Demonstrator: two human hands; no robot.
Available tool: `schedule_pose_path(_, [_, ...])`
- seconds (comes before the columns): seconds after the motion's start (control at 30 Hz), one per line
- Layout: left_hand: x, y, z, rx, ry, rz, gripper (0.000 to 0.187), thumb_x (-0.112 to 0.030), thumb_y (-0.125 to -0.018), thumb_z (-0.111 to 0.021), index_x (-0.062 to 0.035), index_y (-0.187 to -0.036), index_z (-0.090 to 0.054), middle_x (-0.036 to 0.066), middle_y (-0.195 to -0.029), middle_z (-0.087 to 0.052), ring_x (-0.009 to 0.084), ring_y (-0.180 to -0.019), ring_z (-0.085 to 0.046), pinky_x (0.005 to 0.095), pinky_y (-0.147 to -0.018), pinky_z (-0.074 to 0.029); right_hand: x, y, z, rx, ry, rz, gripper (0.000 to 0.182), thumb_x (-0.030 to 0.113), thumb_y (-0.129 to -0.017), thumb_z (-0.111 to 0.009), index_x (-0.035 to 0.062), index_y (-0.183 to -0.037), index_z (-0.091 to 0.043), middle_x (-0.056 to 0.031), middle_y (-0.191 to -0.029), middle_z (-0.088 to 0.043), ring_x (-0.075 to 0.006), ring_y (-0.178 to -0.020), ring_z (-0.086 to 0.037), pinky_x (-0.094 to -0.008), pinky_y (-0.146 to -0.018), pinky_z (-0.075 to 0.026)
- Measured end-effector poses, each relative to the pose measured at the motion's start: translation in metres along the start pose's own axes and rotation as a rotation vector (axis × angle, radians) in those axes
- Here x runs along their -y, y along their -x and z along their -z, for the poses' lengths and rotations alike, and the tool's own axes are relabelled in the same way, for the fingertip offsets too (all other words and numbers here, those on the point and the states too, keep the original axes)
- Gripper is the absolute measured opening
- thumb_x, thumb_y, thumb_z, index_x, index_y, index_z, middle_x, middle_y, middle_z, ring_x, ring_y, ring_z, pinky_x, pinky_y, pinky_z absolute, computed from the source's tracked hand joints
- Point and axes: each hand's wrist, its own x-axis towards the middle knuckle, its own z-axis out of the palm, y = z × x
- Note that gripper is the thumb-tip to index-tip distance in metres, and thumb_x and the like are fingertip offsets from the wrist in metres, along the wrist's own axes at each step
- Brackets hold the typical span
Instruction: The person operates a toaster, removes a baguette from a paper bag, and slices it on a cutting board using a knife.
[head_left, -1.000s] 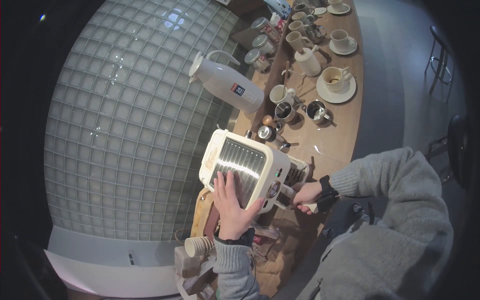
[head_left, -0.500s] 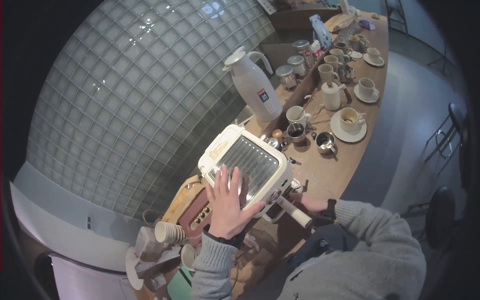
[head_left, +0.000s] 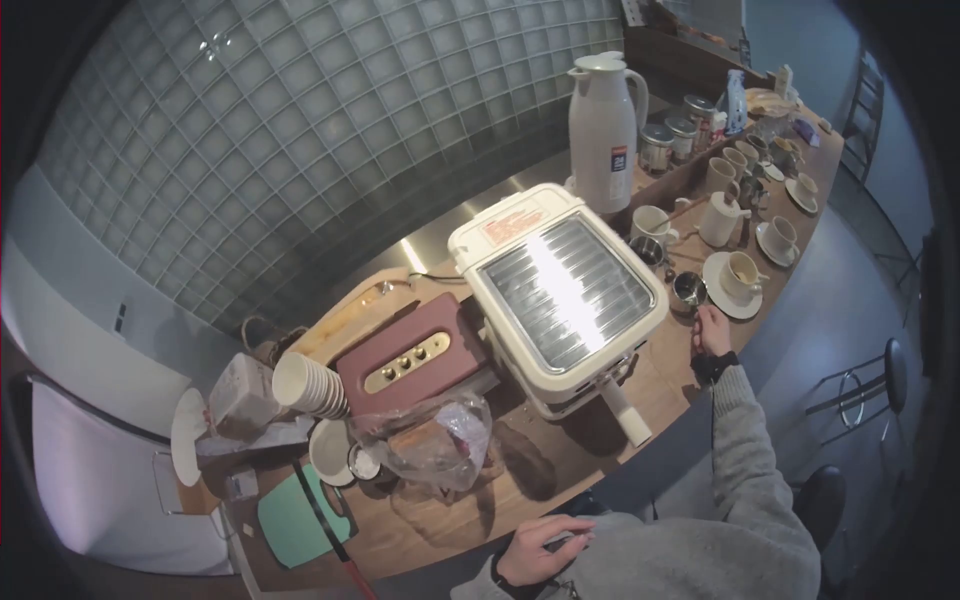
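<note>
On the cream espresso machine (head_left: 520, 370), the ribbed top reflects a bright strip of light, and its portafilter handle (head_left: 625, 412) points toward the front. My right hand (head_left: 712, 332) is beyond the machine, its fingers closed at the near side of a small metal cup (head_left: 688, 289). That cup stands on the counter beside a saucer (head_left: 735, 302) with a beige cup (head_left: 740, 274). My left hand (head_left: 545, 550) is low in front of my body, off the machine, fingers loosely bent and thumb apart, holding nothing.
Left of the machine are a maroon box (head_left: 410, 355), stacked paper cups (head_left: 308, 385), a clear plastic bag (head_left: 430, 440) and a green mat (head_left: 300, 520). Behind stands a white thermal jug (head_left: 603, 140). Cups and jars line the right counter. Stools (head_left: 888, 375) stand at the right.
My left hand has left the top of the machine and moved down to my body. My right hand has moved from beside the portafilter to the small metal cup. The view has shifted.
</note>
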Motion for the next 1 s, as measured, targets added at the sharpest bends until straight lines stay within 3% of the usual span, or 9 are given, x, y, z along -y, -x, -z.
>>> schedule_pose_path(0.1, [0.007, 0.009, 0.010, -0.042, 0.009, 0.052, 0.021, -0.017, -0.091, -0.063, 0.0025, -0.098, -0.070, 0.012, -0.094, -0.071, 0.0199, -0.081, -0.069, 0.0292, -0.073, -0.056, -0.020, 0.007, 0.006, 0.049, 0.046, 0.127, 0.029, 0.027, -0.098, -0.045, 0.0117, -0.073, -0.045, 0.0019, -0.052, -0.039, -0.0066, -0.036, -0.034, -0.0219, -0.030, -0.026])
schedule_pose_path(0.2, [0.022, 0.010, 0.028, -0.079, -0.053, -0.010, 0.023, -0.019, -0.093, -0.060, -0.0011, -0.104, -0.069, 0.011, -0.096, -0.071, 0.0189, -0.079, -0.068, 0.0306, -0.071, -0.055, -0.015, 0.057, -0.001, 0.166, 0.085, 0.262, 0.032, 0.032, -0.097, -0.050, 0.0113, -0.074, -0.048, 0.0018, -0.052, -0.038, -0.0070, -0.035, -0.036, -0.0209, -0.030, -0.027])
schedule_pose_path(0.37, [0.047, 0.015, 0.044, -0.047, -0.032, 0.026, 0.031, -0.028, -0.096, -0.055, -0.0022, -0.107, -0.067, 0.011, -0.102, -0.069, 0.0192, -0.081, -0.066, 0.0309, -0.070, -0.053, 0.006, 0.138, -0.023, 0.291, 0.027, 0.183, 0.027, 0.026, -0.097, -0.053, 0.0090, -0.077, -0.054, 0.0012, -0.051, -0.043, -0.0081, -0.037, -0.042, -0.0196, -0.035, -0.034])
schedule_pose_path(0.57, [0.054, 0.015, 0.055, 0.066, 0.056, 0.058, 0.030, -0.026, -0.095, -0.055, -0.0013, -0.111, -0.064, 0.008, -0.090, -0.067, 0.0174, -0.079, -0.063, 0.0304, -0.071, -0.052, -0.010, 0.140, -0.046, 0.301, 0.295, 0.222, 0.025, 0.032, -0.095, -0.056, 0.0094, -0.086, -0.064, -0.0001, -0.064, -0.054, -0.0094, -0.051, -0.047, -0.0229, -0.045, -0.037])
schedule_pose_path(0.6, [0.054, 0.014, 0.057, 0.098, 0.064, 0.068, 0.032, -0.026, -0.096, -0.055, -0.0002, -0.112, -0.063, 0.008, -0.089, -0.067, 0.0182, -0.079, -0.063, 0.0313, -0.071, -0.052, -0.017, 0.131, -0.050, 0.321, 0.258, 0.249, 0.027, 0.032, -0.094, -0.058, 0.0061, -0.093, -0.065, -0.0055, -0.065, -0.059, -0.0142, -0.049, -0.055, -0.0262, -0.042, -0.045])
schedule_pose_path(0.7, [0.060, 0.023, 0.061, 0.071, 0.023, 0.042, 0.030, -0.027, -0.095, -0.055, -0.0028, -0.111, -0.064, 0.006, -0.088, -0.068, 0.0172, -0.077, -0.064, 0.0299, -0.066, -0.052, -0.022, 0.130, -0.064, 0.355, 0.213, 0.258, 0.019, 0.010, -0.079, -0.063, 0.0007, -0.096, -0.065, -0.0068, -0.062, -0.060, -0.0136, -0.046, -0.057, -0.0252, -0.037, -0.046])
schedule_pose_path(0.8, [0.066, 0.028, 0.067, 0.068, 0.013, 0.035, 0.032, -0.028, -0.095, -0.054, -0.0031, -0.112, -0.063, 0.005, -0.087, -0.068, 0.0158, -0.072, -0.064, 0.0282, -0.064, -0.052, -0.016, 0.137, -0.080, 0.366, 0.159, 0.237, 0.027, 0.025, -0.087, -0.061, -0.0007, -0.081, -0.066, -0.0081, -0.057, -0.062, -0.0187, -0.043, -0.062, -0.0258, -0.034, -0.047])
schedule_pose_path(0.9, [0.074, 0.032, 0.069, 0.067, 0.021, 0.034, 0.034, -0.032, -0.095, -0.053, -0.0031, -0.111, -0.064, 0.007, -0.084, -0.068, 0.0173, -0.072, -0.065, 0.0294, -0.062, -0.053, -0.003, 0.154, -0.090, 0.255, 0.120, 0.155, 0.030, 0.024, -0.089, -0.054, 0.0018, -0.072, -0.065, -0.0064, -0.051, -0.058, -0.0167, -0.040, -0.059, -0.0252, -0.033, -0.045])
schedule_pose_path(1.0, [0.078, 0.033, 0.070, 0.091, -0.003, 0.083, 0.033, -0.033, -0.094, -0.052, -0.0065, -0.109, -0.065, 0.004, -0.086, -0.069, 0.0164, -0.075, -0.066, 0.0299, -0.064, -0.052, -0.033, 0.131, -0.067, 0.195, 0.041, 0.265, 0.016, 0.015, -0.078, -0.066, 0.0005, -0.085, -0.061, -0.0086, -0.050, -0.054, -0.0156, -0.037, -0.055, -0.0261, -0.029, -0.041])
